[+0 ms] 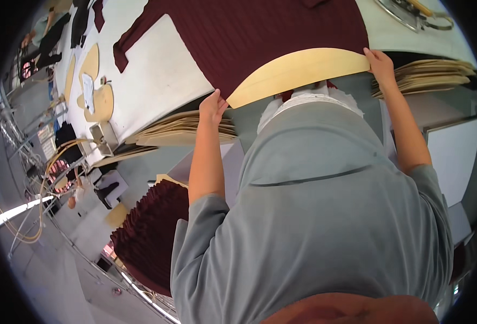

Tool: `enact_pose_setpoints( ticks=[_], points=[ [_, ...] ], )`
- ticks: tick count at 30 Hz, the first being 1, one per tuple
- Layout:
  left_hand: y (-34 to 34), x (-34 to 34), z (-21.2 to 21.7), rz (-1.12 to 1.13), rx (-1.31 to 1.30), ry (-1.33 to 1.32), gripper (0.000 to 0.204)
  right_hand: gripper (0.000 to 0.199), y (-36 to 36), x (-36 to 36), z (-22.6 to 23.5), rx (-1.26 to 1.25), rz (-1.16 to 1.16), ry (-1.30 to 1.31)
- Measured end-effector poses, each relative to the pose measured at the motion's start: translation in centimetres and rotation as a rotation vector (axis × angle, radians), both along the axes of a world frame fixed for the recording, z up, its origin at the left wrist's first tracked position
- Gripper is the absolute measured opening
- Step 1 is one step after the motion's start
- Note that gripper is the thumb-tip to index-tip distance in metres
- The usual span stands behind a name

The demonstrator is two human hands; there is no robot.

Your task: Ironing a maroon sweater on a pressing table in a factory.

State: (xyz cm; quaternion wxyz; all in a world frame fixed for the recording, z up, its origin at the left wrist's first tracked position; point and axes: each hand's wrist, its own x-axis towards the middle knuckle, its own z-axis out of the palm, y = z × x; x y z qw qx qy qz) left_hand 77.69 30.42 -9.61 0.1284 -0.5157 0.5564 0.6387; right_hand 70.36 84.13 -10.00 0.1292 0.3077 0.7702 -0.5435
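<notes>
A maroon knitted sweater (271, 35) lies spread over the white table top, one sleeve stretched out to the left. Out of its hem shows a curved strip of pale yellow board (303, 70), its straight lower edge hanging past the table edge. At the left corner of the hem, my left hand (213, 106) is closed, pinching the knit beside the board's tip. My right hand (381, 67) pinches the opposite corner, where hem and board meet. How far the board reaches inside the sweater is hidden.
Stacks of brown card sheets (430, 75) sit under the table edge on both sides. An iron (411, 12) stands at the far right. Cut board shapes (99, 102) lie at left. A heap of maroon knits (151, 237) is at my lower left. Other people work farther left.
</notes>
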Motion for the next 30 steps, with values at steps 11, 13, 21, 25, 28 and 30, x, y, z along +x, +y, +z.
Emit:
enact_pose_setpoints(
  ticks=[11, 13, 21, 25, 28, 30],
  points=[
    [1.5, 4.8, -1.2, 0.06, -0.522, 0.091, 0.047, 0.044, -4.5, -7.0, 5.6, 0.505, 0.528, 0.188],
    [2.9, -1.5, 5.7, 0.024, -0.69, 0.179, 0.044, 0.05, -7.3, -10.9, 4.6, 0.625, 0.593, 0.339],
    [6.4, -26.3, 38.6, -0.517, -0.447, 1.851, 0.088, 0.034, -9.4, -27.7, 9.7, 0.623, 1.172, 0.773],
    [-5.7, -35.9, 37.4, -0.384, -0.544, 2.037, 0.087, 0.048, 3.8, -36.7, 16.0, 0.237, -0.096, 0.824],
    [-8.2, -38.7, 37.3, -0.338, -0.621, 2.295, 0.086, 0.06, 14.6, -32.5, 13.4, 1.084, 0.15, 0.694],
    [-16.9, -40.0, 45.0, -0.215, -1.003, 2.427, 0.085, 0.07, 16.4, -31.2, 7.5, 1.055, 0.364, 0.786]
  ],
)
